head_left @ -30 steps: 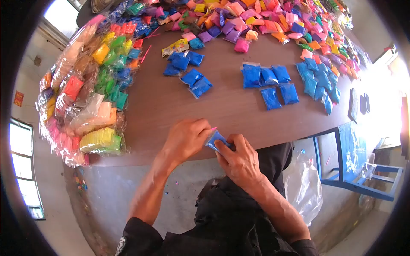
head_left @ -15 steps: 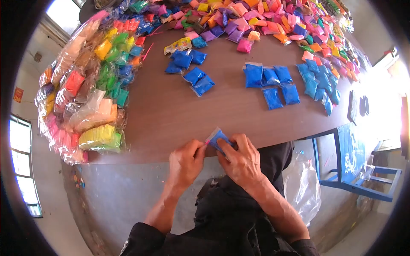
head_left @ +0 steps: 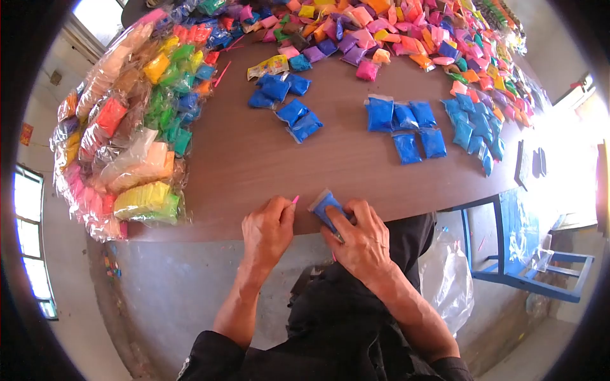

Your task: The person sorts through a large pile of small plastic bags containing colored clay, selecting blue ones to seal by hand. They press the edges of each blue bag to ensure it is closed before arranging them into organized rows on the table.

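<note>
My left hand (head_left: 268,232) is closed at the table's front edge, pinching a small pink stick (head_left: 295,199) whose tip sticks out past the fingers. To its right, my right hand (head_left: 359,238) grips a small blue packet (head_left: 325,208) between thumb and fingers. The packet is tilted, with its clear end toward the upper left, apart from the pink stick. Beyond the hands on the brown table (head_left: 254,165) lie a group of blue packets (head_left: 406,147) and another blue group (head_left: 293,112).
Clear bags of coloured packets (head_left: 143,202) line the left side. A large heap of mixed packets (head_left: 381,32) covers the back. Lighter blue packets (head_left: 481,124) lie at the right. A blue chair (head_left: 508,241) and a clear plastic bag (head_left: 448,286) are below right.
My left hand has moved slightly left, away from the packet, with the pink stick in it. The stick and packet were together before. My right hand still holds the packet.
</note>
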`<state>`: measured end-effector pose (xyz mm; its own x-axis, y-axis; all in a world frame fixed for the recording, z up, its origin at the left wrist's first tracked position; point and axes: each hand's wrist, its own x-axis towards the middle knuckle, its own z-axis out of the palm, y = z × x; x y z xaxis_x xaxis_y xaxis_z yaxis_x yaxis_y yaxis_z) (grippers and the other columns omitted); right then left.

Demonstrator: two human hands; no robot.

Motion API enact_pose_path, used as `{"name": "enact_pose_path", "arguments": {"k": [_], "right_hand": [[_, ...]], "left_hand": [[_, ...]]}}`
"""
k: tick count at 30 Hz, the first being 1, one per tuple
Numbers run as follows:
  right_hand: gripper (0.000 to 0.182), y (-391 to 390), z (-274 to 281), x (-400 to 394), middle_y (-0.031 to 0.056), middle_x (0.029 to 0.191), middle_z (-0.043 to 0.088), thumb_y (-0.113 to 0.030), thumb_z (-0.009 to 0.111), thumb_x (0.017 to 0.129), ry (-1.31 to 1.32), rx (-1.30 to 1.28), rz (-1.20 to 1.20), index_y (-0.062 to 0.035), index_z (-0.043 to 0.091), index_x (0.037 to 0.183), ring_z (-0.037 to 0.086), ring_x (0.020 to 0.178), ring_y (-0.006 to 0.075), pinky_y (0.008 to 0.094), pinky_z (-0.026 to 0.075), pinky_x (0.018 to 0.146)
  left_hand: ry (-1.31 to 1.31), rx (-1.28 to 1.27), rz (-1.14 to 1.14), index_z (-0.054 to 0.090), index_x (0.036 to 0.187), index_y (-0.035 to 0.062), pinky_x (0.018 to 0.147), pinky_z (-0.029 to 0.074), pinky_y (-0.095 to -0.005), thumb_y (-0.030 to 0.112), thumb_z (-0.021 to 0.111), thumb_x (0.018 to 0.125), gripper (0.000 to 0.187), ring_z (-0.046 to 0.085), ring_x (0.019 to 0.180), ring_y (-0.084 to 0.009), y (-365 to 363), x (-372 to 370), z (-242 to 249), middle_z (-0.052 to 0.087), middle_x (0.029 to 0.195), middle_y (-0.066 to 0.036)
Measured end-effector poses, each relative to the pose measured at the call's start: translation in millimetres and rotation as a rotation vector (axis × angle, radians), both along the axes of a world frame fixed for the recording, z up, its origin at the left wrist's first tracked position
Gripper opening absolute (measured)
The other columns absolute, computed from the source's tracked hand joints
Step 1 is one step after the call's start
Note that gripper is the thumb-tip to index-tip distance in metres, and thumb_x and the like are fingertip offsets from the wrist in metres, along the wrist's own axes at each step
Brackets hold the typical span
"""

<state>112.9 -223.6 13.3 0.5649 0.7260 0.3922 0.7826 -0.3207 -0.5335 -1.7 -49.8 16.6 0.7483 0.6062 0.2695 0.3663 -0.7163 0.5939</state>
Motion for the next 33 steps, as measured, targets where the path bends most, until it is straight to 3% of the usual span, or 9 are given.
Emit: {"name": "enact_pose_path", "arguments": {"k": [5, 11, 15, 18, 19, 20, 24, 30, 33], "right_hand": [[0.040, -3, -1, -1, 0.0095, 0.110, 0.060, -0.018, 0.091, 0.081, -0.057, 0.005, -0.025, -0.0148, 0.077, 0.118, 0.067, 0.091, 0.0282, 0.0429, 0.057, 0.079], [0.039, -17, 0, 16, 0.0065, 0.108, 0.064, -0.021, 0.091, 0.081, -0.088, 0.000, -0.147, -0.0162, 0.078, 0.118, 0.067, 0.095, 0.0271, 0.0438, 0.054, 0.078], [0.039, -15, -3, 26, 0.0063, 0.111, 0.065, -0.022, 0.091, 0.082, -0.118, -0.004, -0.202, -0.0158, 0.078, 0.118, 0.068, 0.097, 0.0283, 0.0454, 0.053, 0.080], [0.049, -13, 9, 19, 0.0106, 0.131, 0.066, -0.024, 0.092, 0.082, -0.111, -0.099, -0.191, -0.0128, 0.078, 0.127, 0.066, 0.122, 0.0335, 0.0488, 0.052, 0.099], [0.052, -14, 10, 19, 0.0117, 0.135, 0.067, -0.024, 0.093, 0.081, -0.128, -0.115, -0.189, -0.0117, 0.079, 0.129, 0.064, 0.128, 0.0349, 0.0493, 0.051, 0.104], [0.060, -19, 9, 20, 0.0145, 0.154, 0.060, -0.027, 0.092, 0.083, -0.107, -0.140, -0.153, -0.0095, 0.075, 0.139, 0.057, 0.143, 0.0383, 0.0524, 0.047, 0.113], [0.071, -27, 8, 28, 0.0158, 0.166, 0.051, -0.037, 0.085, 0.092, -0.200, -0.188, 0.013, -0.0079, 0.063, 0.153, 0.048, 0.153, 0.0369, 0.0543, 0.041, 0.121], [0.080, -23, -7, 31, 0.0183, 0.173, 0.045, -0.047, 0.076, 0.101, -0.191, -0.298, 0.176, 0.0009, 0.053, 0.161, 0.043, 0.160, 0.0356, 0.0549, 0.036, 0.129], [0.082, -23, -3, 28, 0.0199, 0.173, 0.044, -0.049, 0.075, 0.101, -0.145, -0.325, 0.175, 0.0018, 0.052, 0.161, 0.043, 0.160, 0.0369, 0.0550, 0.036, 0.129]], "left_hand": [[0.006, -0.005, -0.082, 0.071, 0.092, 0.0089, 0.065, 0.056, -0.0499, 0.016, 0.077, 0.101, 0.013, 0.073, 0.076, -0.0402, -10, -4, -2, 0.074, 0.082, -0.014], [0.090, 0.177, 0.173, 0.070, 0.092, 0.0085, 0.062, 0.054, -0.0487, 0.013, 0.078, 0.100, 0.012, 0.072, 0.073, -0.0394, 39, -27, -6, 0.072, 0.079, -0.014], [-0.081, 0.059, 0.126, 0.073, 0.095, 0.0082, 0.060, 0.053, -0.0439, 0.013, 0.079, 0.100, 0.009, 0.069, 0.064, -0.0342, 21, -28, -4, 0.072, 0.077, -0.013], [-0.049, -0.078, 0.113, 0.076, 0.098, 0.0023, 0.062, 0.053, -0.0344, 0.010, 0.078, 0.102, 0.009, 0.066, 0.065, -0.0171, -1, -19, 6, 0.072, 0.077, -0.014], [-0.059, -0.076, 0.115, 0.076, 0.098, 0.0021, 0.062, 0.053, -0.0337, 0.009, 0.079, 0.101, 0.008, 0.066, 0.065, -0.0164, -1, -19, 3, 0.072, 0.077, -0.014], [-0.071, -0.074, 0.120, 0.076, 0.099, 0.0019, 0.062, 0.053, -0.0331, 0.008, 0.079, 0.101, 0.007, 0.065, 0.065, -0.0158, 3, -20, -2, 0.072, 0.076, -0.013], [-0.124, -0.032, 0.159, 0.074, 0.097, 0.0051, 0.059, 0.051, -0.0358, 0.009, 0.081, 0.099, 0.008, 0.065, 0.061, -0.0251, 18, -25, -15, 0.071, 0.076, -0.012], [-0.216, -0.032, 0.155, 0.074, 0.101, 0.0033, 0.059, 0.050, -0.0334, 0.004, 0.081, 0.100, 0.007, 0.062, 0.060, -0.0218, 26, -24, -24, 0.069, 0.076, -0.012], [-0.212, -0.043, 0.165, 0.077, 0.105, 0.0002, 0.063, 0.052, -0.0291, 0.008, 0.079, 0.104, 0.008, 0.064, 0.069, -0.0105, 27, -26, -29, 0.074, 0.081, -0.008]]}}
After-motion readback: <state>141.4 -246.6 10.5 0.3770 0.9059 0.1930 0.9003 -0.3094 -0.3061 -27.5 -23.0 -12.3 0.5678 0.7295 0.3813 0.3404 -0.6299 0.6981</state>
